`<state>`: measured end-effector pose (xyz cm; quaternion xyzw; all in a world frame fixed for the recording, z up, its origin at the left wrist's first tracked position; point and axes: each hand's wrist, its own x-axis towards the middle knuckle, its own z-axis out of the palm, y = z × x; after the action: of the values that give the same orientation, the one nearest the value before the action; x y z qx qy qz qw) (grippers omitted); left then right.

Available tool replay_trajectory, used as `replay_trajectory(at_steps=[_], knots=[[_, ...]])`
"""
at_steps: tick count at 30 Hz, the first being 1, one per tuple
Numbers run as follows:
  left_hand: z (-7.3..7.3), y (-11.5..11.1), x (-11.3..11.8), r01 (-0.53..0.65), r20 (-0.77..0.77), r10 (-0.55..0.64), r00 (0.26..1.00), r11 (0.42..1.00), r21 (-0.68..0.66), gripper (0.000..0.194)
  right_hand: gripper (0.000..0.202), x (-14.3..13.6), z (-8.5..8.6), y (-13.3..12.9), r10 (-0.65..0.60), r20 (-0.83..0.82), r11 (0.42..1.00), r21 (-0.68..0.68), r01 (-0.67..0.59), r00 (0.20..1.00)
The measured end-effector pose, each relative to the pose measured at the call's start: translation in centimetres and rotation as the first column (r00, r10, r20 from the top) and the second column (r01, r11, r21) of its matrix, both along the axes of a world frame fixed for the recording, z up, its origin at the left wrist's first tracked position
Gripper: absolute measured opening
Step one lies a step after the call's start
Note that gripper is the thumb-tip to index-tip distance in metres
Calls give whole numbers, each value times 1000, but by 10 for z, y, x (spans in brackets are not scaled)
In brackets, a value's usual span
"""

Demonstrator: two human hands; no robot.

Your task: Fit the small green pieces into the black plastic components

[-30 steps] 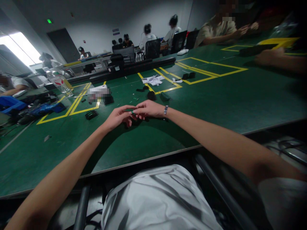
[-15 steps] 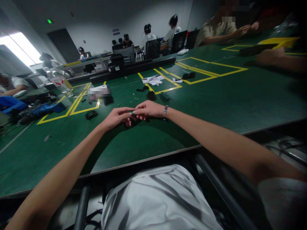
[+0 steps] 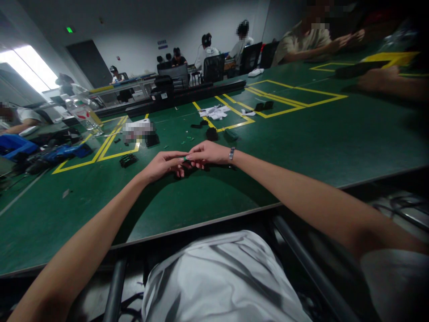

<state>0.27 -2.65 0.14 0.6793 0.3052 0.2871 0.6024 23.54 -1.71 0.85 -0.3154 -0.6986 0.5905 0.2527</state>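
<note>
My left hand [image 3: 162, 164] and my right hand [image 3: 208, 153] meet over the green table [image 3: 301, 134], fingertips touching. Between the fingertips sits a small green part [image 3: 184, 158], pinched from both sides. A dark object lies under the hands, mostly hidden by the fingers. A watch [image 3: 231, 154] is on my right wrist.
Small black parts [image 3: 128, 160] [image 3: 211, 133] [image 3: 230, 134] lie beyond the hands, with a white box [image 3: 137, 128] and white scraps [image 3: 214, 112]. Yellow tape lines mark the table. A blue bin [image 3: 15, 146] and a plastic bottle [image 3: 82, 114] stand at left. Other people sit at the far and right sides.
</note>
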Motion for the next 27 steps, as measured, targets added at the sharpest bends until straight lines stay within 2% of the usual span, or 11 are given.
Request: replay_trajectory(at_steps=[27], knots=[[-1, -1, 0, -3, 1, 3, 1000, 1000, 9, 42, 33, -1, 1, -1, -5, 22, 999, 39, 4, 1000]])
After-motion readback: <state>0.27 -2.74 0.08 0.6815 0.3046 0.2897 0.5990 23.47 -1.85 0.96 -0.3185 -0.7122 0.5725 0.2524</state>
